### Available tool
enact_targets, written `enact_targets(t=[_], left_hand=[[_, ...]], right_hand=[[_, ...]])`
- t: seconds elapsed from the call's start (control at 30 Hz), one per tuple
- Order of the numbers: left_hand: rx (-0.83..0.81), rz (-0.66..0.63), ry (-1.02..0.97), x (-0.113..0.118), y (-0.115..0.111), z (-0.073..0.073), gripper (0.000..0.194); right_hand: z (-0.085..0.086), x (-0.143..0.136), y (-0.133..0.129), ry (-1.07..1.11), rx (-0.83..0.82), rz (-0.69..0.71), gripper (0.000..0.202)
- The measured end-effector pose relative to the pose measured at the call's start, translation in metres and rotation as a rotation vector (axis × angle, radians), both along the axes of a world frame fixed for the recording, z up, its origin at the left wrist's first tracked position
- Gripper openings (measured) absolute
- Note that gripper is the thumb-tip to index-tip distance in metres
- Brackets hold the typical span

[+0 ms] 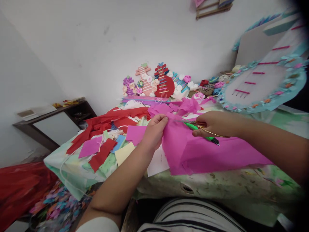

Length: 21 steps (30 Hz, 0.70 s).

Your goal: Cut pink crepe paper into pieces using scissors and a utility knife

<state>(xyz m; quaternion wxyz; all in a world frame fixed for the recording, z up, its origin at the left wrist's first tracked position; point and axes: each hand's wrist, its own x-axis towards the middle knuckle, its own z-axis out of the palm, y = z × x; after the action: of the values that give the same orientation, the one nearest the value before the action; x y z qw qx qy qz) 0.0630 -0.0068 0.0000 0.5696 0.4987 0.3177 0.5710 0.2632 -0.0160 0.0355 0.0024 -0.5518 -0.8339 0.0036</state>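
My left hand (156,131) pinches the upper edge of a sheet of magenta crepe paper (176,141), which hangs from the fingers onto the table. In my right hand (210,124) is a pair of scissors with gold handles (213,132). The blades point left, at the top of the paper close to my left fingers; whether they are spread cannot be made out. Under the scissors lies a green utility knife (190,126), partly covered by my right hand, its dark tip (215,141) resting on the magenta paper.
Red crepe paper (96,127) and coloured paper pieces (102,154) lie left on the cloth-covered table (154,188). Several decorated paper instruments (166,85) lean on the wall behind. A large blue-edged one (253,82) stands at right. A dark cabinet (48,119) is at left.
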Motion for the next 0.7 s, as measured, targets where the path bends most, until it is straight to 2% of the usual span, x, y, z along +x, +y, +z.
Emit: enact_targets(t=[0.47, 0.7], left_hand=[[0.054, -0.049, 0.122, 0.0, 0.001, -0.009, 0.02], [0.057, -0.058, 0.197, 0.0, 0.005, -0.014, 0.016]], right_hand=[[-0.014, -0.003, 0.007, 0.105, -0.034, 0.031, 0.055], [-0.012, -0.006, 0.003, 0.089, -0.036, 0.008, 0.056]])
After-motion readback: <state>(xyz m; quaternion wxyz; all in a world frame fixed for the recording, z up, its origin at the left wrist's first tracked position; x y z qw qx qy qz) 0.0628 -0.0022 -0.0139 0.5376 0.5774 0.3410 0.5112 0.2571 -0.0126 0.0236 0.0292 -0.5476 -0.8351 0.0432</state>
